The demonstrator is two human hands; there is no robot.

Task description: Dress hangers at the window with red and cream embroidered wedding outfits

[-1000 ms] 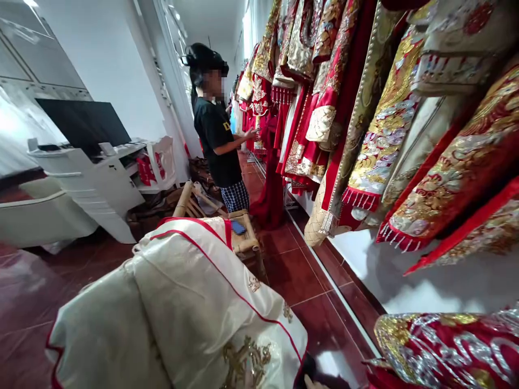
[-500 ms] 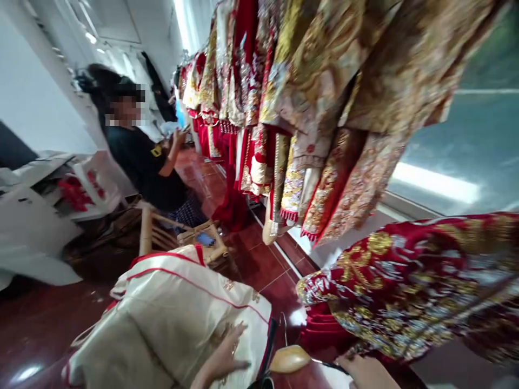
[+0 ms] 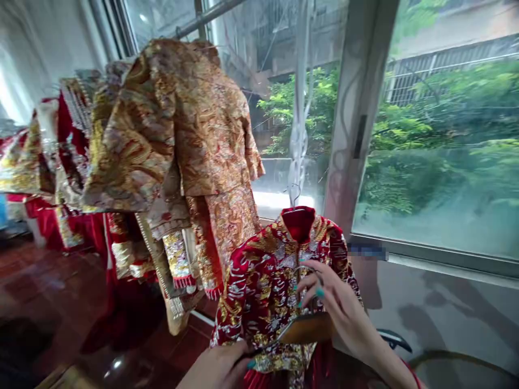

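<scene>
The left hand (image 3: 214, 368), at the bottom edge of the frame, seems closed around the left end of a wooden hanger (image 3: 306, 328), its fingers curled against the wood, though the fingertips are partly hidden. The right hand (image 3: 338, 308) sits just above and to the right, its teal-nailed fingers (image 3: 319, 292) curved over the garment's front; whether they pinch the cloth or only rest on it, I cannot tell. Between them lies a red jacket (image 3: 275, 302) densely embroidered in gold and silver, held up at lower centre of the frame with its high collar upright. A thin metal hook (image 3: 295, 194) rises from the collar. The step in hand looks like fitting the hanger inside the jacket, and the next move seems to call for a steady hold on the wood so the heavy embroidery does not slip. The jacket looks bunched at the front, with its sleeves hanging loose. To its left hangs a gold-embroidered wedding garment (image 3: 174, 140) on a crowded rack, while a large window (image 3: 441, 162) fills the upper right, and dark red floor tiles (image 3: 36, 281) show at lower left.
</scene>
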